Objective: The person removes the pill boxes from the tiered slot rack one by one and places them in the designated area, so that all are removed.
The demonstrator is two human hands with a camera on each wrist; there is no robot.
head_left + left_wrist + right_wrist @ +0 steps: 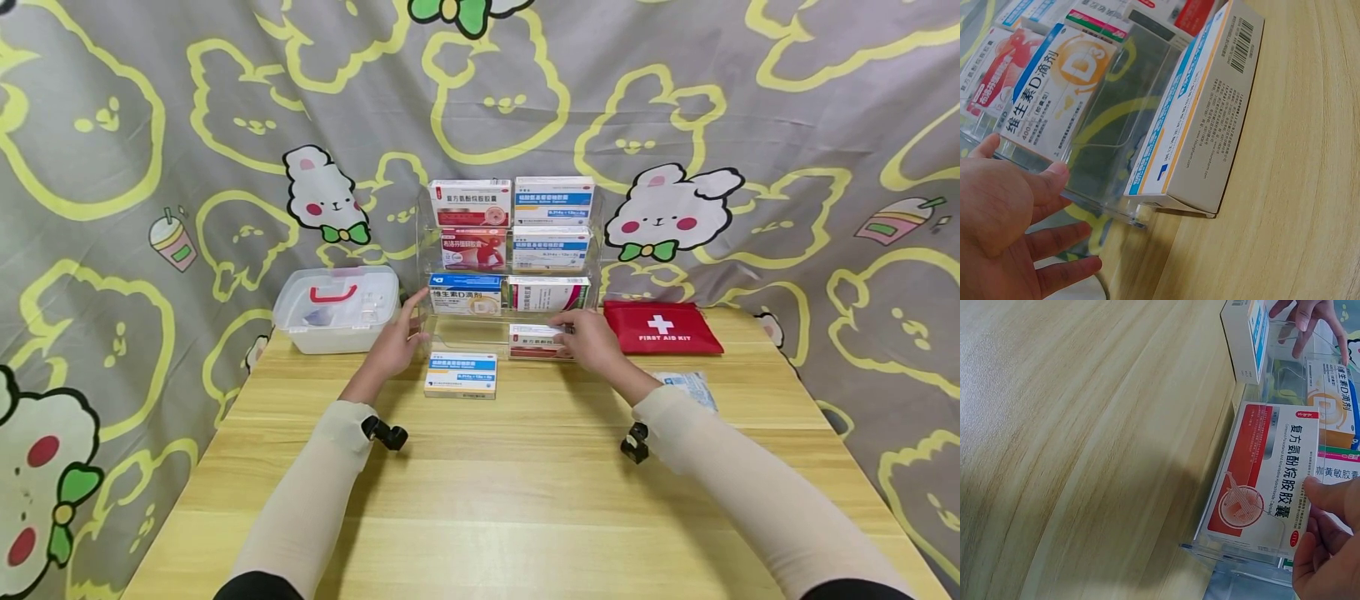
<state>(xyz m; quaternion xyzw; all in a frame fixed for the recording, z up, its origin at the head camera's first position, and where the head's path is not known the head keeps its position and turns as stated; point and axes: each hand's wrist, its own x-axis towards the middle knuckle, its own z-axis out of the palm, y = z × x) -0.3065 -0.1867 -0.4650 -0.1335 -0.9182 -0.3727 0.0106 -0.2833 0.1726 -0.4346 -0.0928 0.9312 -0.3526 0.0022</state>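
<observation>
Your right hand point(592, 340) pinches the red box point(1260, 475) at its upper edge, the thumb on one side and the bent fingers at the other. That box sits in the bottom right slot of the clear rack point(467, 333), its printed face turned outward; whether it is seated fully down is hard to tell from these angles. Your left hand point(396, 343) is at the rack's left side, fingers spread and loosely straight, near the vitamin box point(465, 296).

The slot beside your red box is bare, and a blue box point(461, 375) lies on the table point(525, 500) just in front of it. Next to the vitamin box, directly above the red one, is a box with a magenta corner point(547, 293). Over those, a pink box point(472, 250) shares its tier with another blue-and-white carton point(551, 250), and two more cartons fill the top tier.

To the rack's left you have a lidded tub point(337, 325) with a red handle; to its right, a red first aid kit point(663, 327), with a sachet point(693, 386) in front, partly behind your right wrist.
</observation>
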